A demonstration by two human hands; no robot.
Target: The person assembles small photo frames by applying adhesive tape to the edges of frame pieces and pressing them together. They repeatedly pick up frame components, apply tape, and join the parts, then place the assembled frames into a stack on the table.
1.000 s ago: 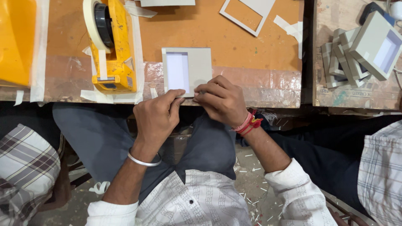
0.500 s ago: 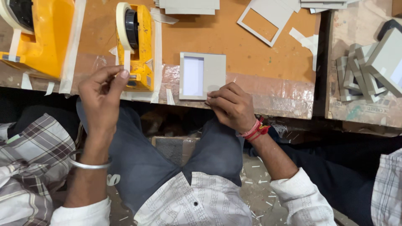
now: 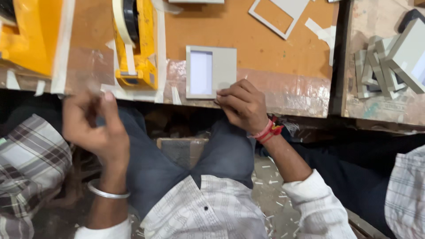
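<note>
The right hand rests at the near edge of the orange worktop, fingers curled and pressed on the bottom right corner of a small grey card frame with a pale window in its left half. That frame lies flat on the worktop, its lower part over a strip of shiny clear tape along the table edge. The left hand is off the table, below and to the left of the frame, blurred, with thumb and fingers drawn close together; whether it pinches anything I cannot tell.

Left of the frame stands a yellow tape dispenser with a roll of pale tape, and a second yellow dispenser sits further left. Above and right of the frame lies another open grey frame. Well to the right, on a separate board, grey card pieces are piled.
</note>
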